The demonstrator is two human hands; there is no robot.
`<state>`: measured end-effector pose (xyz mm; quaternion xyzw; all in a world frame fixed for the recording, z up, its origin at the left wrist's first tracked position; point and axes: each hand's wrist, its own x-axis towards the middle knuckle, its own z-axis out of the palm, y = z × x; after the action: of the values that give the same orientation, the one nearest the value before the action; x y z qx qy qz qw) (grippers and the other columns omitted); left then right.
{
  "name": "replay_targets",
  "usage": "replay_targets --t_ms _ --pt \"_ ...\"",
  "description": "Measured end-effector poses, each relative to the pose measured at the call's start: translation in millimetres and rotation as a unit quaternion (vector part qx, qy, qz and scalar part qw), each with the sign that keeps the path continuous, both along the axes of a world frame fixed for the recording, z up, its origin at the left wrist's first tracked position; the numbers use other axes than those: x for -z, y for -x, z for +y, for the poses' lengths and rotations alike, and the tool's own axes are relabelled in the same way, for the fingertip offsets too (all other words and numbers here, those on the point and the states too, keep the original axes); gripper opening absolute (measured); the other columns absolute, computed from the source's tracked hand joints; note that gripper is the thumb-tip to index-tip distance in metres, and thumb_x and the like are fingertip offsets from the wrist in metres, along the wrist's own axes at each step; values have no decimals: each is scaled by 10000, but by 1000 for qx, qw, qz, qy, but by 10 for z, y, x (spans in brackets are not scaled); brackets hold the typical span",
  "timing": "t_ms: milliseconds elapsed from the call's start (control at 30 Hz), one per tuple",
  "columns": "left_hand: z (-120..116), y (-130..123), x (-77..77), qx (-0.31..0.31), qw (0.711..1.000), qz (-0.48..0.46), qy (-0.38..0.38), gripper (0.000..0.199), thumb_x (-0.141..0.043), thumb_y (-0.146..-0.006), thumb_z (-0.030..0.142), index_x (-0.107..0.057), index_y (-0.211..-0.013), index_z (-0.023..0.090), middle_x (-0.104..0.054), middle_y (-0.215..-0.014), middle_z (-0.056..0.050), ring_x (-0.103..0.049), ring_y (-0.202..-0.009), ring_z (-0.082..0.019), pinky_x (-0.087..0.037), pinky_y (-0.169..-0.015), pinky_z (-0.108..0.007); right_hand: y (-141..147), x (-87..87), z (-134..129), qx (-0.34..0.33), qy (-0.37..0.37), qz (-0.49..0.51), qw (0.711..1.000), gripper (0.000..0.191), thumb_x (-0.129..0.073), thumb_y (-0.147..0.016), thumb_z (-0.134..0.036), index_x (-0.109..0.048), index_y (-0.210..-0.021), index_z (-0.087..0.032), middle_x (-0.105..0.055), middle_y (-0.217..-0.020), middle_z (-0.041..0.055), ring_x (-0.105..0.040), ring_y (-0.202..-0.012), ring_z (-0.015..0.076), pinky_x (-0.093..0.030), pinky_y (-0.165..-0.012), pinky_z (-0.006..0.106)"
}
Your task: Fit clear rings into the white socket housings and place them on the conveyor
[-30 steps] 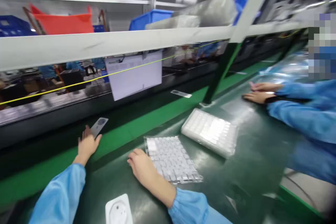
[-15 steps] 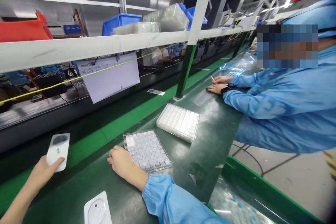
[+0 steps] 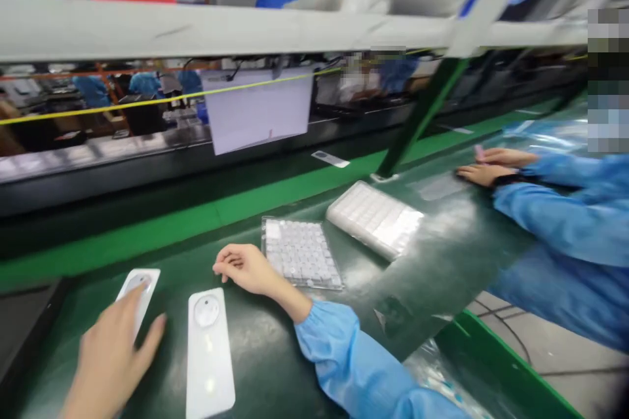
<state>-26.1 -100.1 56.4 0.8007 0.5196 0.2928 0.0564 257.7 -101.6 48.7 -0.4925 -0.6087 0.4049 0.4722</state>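
My left hand [image 3: 115, 347], blurred by motion, reaches over a white phone back cover [image 3: 144, 294] lying on the green table, its thumb and fingers apart. The hand hides the lower part of that cover. Between my hands lies another white phone back cover [image 3: 210, 353] with a round camera area near its top. My right hand [image 3: 243, 268] hovers just above that cover, its fingers curled together; anything small inside them is hidden. Right beside it sits a clear tray of small whitish parts [image 3: 302, 255].
A wrapped stack of trays [image 3: 376, 216] lies farther back on the green table [image 3: 275, 347]. A slanted green post [image 3: 422, 118] rises behind it. A co-worker's hands [image 3: 491, 167] rest at the right. Below the table edge stands a green bin [image 3: 511, 366]. A white shelf beam [image 3: 206, 29] crosses overhead.
My left hand has brought the held cover down to the table and spread its fingers. My right hand has drawn slightly away from the parts tray. The view has turned left.
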Motion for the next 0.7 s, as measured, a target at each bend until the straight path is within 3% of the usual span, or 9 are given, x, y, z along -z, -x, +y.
replay_targets --t_ms 67,100,200,333,500,600,700 --pt "-51 -311 -7 110 991 62 36 516 -517 -925 524 -596 -1349 241 -651 -1356 -110 -594 -1258 -358 -453 -1050 -515 28 55 -106 -40 15 53 998 226 -720 -895 -357 -654 -891 -141 -714 -752 43 -704 -685 161 -541 -609 225" --pt "-56 -446 10 129 988 78 45 551 -516 -941 513 -558 -1400 212 -608 -1411 -131 -549 -1316 -354 -430 -1079 -519 26 78 -143 -54 26 81 995 280 -748 -870 -400 -654 -881 -137 -713 -738 52 -699 -677 163 -538 -594 224" --pt "-35 -688 103 161 976 119 83 675 -617 -915 507 -476 -1478 162 -495 -1513 -178 -428 -1419 -381 -336 -1143 -597 -16 122 -189 -74 76 157 982 404 -833 -790 -455 -628 -940 -141 -722 -726 57 -681 -637 156 -520 -545 212" --pt "-25 -698 183 169 975 96 107 532 -780 -815 472 -641 -1268 231 -526 -1488 -144 -413 -1426 -383 -262 -1176 -626 -27 131 -206 -88 136 191 968 486 -871 -753 -468 -616 -1011 -146 -739 -733 61 -653 -564 138 -506 -507 204" --pt "-38 -640 193 157 979 24 131 530 -904 -658 451 -649 -1053 205 -621 -1325 -131 -511 -1317 -391 -316 -1134 -610 50 149 -233 -86 173 197 961 394 -882 -740 -466 -724 -855 -124 -724 -707 61 -613 -529 111 -503 -490 200" --pt "-75 -657 213 150 976 -23 153 498 -885 -697 407 -629 -1076 211 -681 -1163 -80 -621 -1120 -327 -458 -986 -497 77 153 -252 -69 177 217 957 377 -891 -729 -460 -752 -858 -133 -703 -673 37 -601 -519 100 -510 -495 196" --pt "-122 -685 244 145 966 -114 184 485 -840 -763 316 -594 -1172 227 -682 -1141 -42 -657 -1014 -250 -507 -883 -381 83 130 -276 -60 185 211 958 375 -869 -764 -470 -765 -899 -136 -705 -676 39 -600 -503 99 -526 -510 207"
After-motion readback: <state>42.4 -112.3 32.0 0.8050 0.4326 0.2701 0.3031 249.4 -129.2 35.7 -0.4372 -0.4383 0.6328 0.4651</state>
